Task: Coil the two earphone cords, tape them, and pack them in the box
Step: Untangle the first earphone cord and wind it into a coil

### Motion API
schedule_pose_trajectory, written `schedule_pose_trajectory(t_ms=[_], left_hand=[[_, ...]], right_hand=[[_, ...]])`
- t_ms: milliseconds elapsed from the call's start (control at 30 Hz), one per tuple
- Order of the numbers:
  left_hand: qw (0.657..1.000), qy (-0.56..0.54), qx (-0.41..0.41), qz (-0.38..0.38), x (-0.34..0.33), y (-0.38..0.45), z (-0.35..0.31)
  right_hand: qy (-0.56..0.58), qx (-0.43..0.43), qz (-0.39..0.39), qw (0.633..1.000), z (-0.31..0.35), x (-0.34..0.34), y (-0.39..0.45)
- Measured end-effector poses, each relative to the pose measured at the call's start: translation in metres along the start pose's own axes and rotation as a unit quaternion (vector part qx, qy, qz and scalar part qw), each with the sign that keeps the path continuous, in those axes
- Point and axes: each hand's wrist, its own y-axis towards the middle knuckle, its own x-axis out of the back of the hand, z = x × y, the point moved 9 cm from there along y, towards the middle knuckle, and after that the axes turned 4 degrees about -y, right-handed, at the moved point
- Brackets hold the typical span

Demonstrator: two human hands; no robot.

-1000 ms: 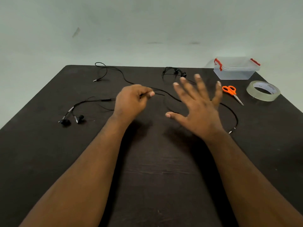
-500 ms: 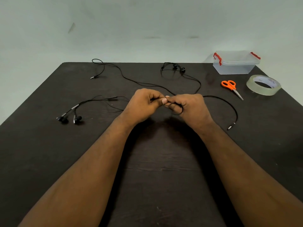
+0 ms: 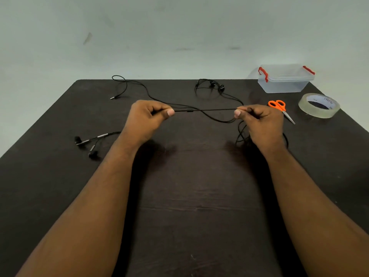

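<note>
Both hands pinch the same black earphone cord (image 3: 201, 110) between thumb and curled fingers: the left hand (image 3: 146, 118) at the left end of a taut stretch, the right hand (image 3: 259, 121) at the right end. Between the two pinches the cord runs straight and nearly level, its long axis left to right, held a little above the table (image 3: 189, 196). A small black inline piece (image 3: 190, 111) sits on this stretch, closer to the left hand.

Below the right hand the same cord hangs in loose loops (image 3: 242, 134) down to the table top (how many turns I cannot tell). From behind the left hand it trails left to its two earbuds (image 3: 87, 143), which lie near the table's left edge; they are black with silvery stems.

The second earphone cord (image 3: 159, 98), thin and black as well, lies slack across the far part of the table. Its plug (image 3: 112, 98) is at far left, its earbuds (image 3: 216, 85) at far centre, and it passes under the stretched cord.

To the right lie orange-handled scissors (image 3: 279, 107), blades pointing near-right, and a roll of clear tape (image 3: 319, 104) lying flat. At the far right corner stands the clear box (image 3: 284, 78), lid on, with red clips.
</note>
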Motion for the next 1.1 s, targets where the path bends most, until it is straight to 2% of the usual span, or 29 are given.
schedule_pose_trajectory(t_ms=[400, 500, 600, 633, 700, 767, 800, 900, 1100], left_hand=[[0.995, 0.094, -0.025, -0.036, 0.006, -0.002, -0.002], [0.992, 0.107, -0.002, -0.06, 0.014, -0.001, 0.008], [0.99, 0.124, -0.003, -0.072, 0.016, 0.0, 0.01], [0.988, 0.14, -0.006, -0.07, 0.014, -0.001, 0.009], [0.984, 0.169, -0.012, -0.055, 0.002, -0.001, 0.003], [0.984, 0.175, -0.035, -0.019, -0.017, -0.003, -0.01], [0.984, 0.167, -0.056, 0.002, -0.028, -0.004, -0.019], [0.986, 0.125, -0.099, 0.051, -0.054, -0.01, -0.036], [0.992, 0.017, -0.082, 0.095, -0.063, -0.012, -0.032]], right_hand=[[-0.01, -0.026, 0.034, 0.999, -0.009, -0.011, -0.001], [0.032, -0.092, 0.161, 0.982, -0.018, -0.028, -0.005], [0.115, -0.084, 0.266, 0.954, 0.003, -0.037, -0.015], [0.107, -0.05, 0.267, 0.956, 0.02, -0.039, -0.019], [-0.017, 0.09, 0.2, 0.975, 0.056, -0.043, -0.029], [-0.113, 0.227, 0.125, 0.959, 0.085, -0.057, -0.045], [-0.135, 0.255, 0.125, 0.949, 0.087, -0.07, -0.051], [-0.131, 0.21, 0.171, 0.954, 0.068, -0.094, -0.053], [-0.109, 0.195, 0.138, 0.965, 0.061, -0.077, -0.039]])
